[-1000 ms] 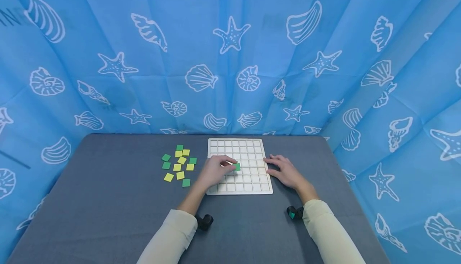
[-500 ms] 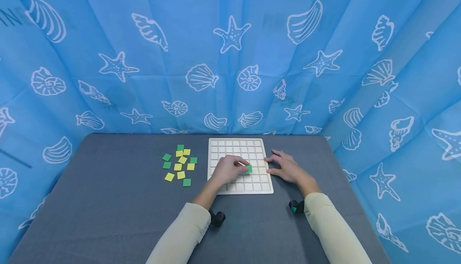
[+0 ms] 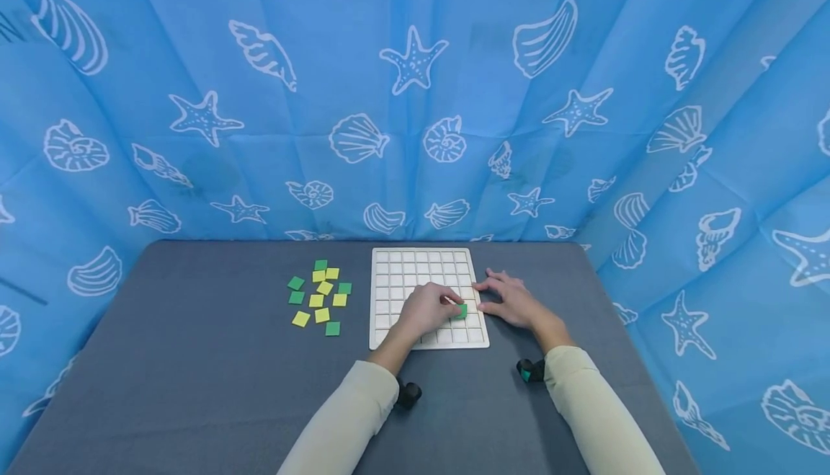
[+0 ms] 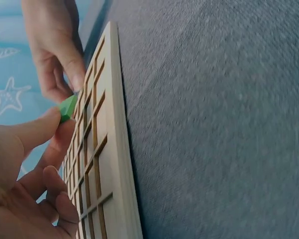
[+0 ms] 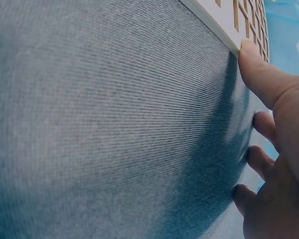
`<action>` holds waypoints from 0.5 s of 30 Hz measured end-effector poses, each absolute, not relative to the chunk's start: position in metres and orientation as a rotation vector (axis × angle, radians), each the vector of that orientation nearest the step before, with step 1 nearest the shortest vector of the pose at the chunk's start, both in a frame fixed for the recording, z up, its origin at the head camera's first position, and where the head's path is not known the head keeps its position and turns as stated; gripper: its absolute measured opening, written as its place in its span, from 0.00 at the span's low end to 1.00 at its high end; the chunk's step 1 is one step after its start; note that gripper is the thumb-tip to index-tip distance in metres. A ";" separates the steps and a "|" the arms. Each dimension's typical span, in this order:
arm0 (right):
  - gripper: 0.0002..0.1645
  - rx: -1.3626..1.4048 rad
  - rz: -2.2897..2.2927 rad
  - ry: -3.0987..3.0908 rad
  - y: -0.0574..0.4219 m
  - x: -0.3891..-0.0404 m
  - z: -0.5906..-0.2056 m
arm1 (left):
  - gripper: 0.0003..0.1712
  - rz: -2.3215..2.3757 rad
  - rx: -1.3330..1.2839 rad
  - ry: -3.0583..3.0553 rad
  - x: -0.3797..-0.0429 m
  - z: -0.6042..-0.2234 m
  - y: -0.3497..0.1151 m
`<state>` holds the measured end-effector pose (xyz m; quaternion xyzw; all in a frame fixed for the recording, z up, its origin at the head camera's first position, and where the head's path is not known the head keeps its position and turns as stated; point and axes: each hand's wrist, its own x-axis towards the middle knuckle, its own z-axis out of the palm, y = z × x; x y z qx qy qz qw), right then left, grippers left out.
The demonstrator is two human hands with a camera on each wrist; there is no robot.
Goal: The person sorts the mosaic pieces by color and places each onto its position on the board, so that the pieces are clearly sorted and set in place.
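The cream-sleeved left arm [image 3: 346,417] reaches forward and slants inward. On the left hand [image 3: 424,311], the left thumb [image 4: 40,130] and index finger draw together in a pinch, the remaining fingers loosely bent. The cream-sleeved right arm [image 3: 603,414] also slants inward; on the right hand [image 3: 512,305], the right thumb [image 5: 261,74] and index finger extend, parted.

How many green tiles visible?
6 green tiles: one in the left hand, over the board; five on the table left of it: one back, two left, one right, one front. The hand may hide more.
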<state>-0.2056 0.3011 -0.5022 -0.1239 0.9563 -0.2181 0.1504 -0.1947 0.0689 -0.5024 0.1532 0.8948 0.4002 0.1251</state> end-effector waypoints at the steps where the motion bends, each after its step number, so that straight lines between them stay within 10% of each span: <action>1: 0.29 -0.355 -0.628 2.745 0.301 -0.206 -0.502 | 0.07 1.154 0.450 2.610 -0.195 -0.503 0.071; 15: 0.30 -0.360 -0.618 2.723 0.301 -0.206 -0.500 | 0.09 0.836 0.572 2.801 -0.190 -0.507 0.093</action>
